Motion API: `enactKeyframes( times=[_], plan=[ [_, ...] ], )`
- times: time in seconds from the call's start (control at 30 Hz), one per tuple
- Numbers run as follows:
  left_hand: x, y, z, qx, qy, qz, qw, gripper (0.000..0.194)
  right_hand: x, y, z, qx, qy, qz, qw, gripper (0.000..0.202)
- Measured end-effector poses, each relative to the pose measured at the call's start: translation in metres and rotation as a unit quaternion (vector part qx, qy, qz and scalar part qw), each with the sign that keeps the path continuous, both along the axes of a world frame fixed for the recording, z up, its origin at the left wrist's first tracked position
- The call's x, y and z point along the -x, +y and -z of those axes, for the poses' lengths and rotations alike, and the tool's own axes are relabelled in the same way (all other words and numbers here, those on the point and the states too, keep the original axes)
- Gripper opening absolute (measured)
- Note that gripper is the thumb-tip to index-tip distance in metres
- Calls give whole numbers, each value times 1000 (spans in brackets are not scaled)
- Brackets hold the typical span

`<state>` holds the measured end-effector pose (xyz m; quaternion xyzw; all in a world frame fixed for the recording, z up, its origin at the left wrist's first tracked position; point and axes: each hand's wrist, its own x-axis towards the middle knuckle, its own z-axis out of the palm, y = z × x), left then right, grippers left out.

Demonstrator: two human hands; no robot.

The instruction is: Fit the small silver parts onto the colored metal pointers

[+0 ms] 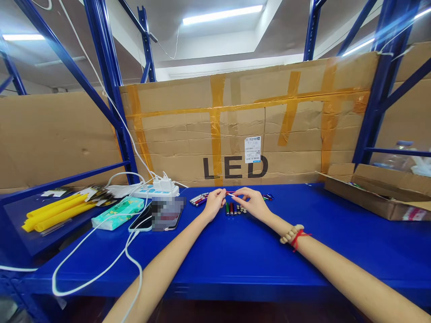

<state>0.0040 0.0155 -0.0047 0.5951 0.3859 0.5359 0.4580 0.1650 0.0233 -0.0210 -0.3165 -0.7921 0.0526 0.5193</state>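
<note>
At twelve o'clock over the counter (242,255), left hand (214,204) and right hand (252,204) are pinching a slender white piece (231,194) near metallic cylinders (231,209).

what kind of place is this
Likely an indoor workshop or storeroom: blue metal racking uprights frame a blue shelf used as a workbench, backed by flattened cardboard marked LED, with a power strip at the left.
</note>
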Motion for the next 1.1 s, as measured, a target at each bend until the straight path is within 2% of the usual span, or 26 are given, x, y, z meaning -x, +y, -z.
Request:
enactKeyframes(
  times=[0.27, 0.43, 0.63, 0.8, 1.0, 1.1],
  plan=[
    [-1, 2, 0, 17, -7, -44, 999, 19, 0, -3, -1, -39, -18, 40, 998, 41],
    [0, 2, 1, 9, 1, -59, 998, 20, 1, -5, -3, -33, -24, 28, 999, 39],
    [3, 4, 5, -49, 13, -57, 997, 32, 2, -2, -2, 83, 59, -5, 995, 34],
    [3, 4, 4, -70, 23, -46, 996, 38, 5, -3, -2, 193, 84, -75, 975, 39],
    [-1, -1, -1, -52, 38, -37, 997, 43, 8, -6, -5, 250, 138, -78, 955, 36],
    [-3, -2, 0, -57, 49, -13, 997, 46, 9, -5, -4, 249, 151, -70, 954, 37]
  ],
)
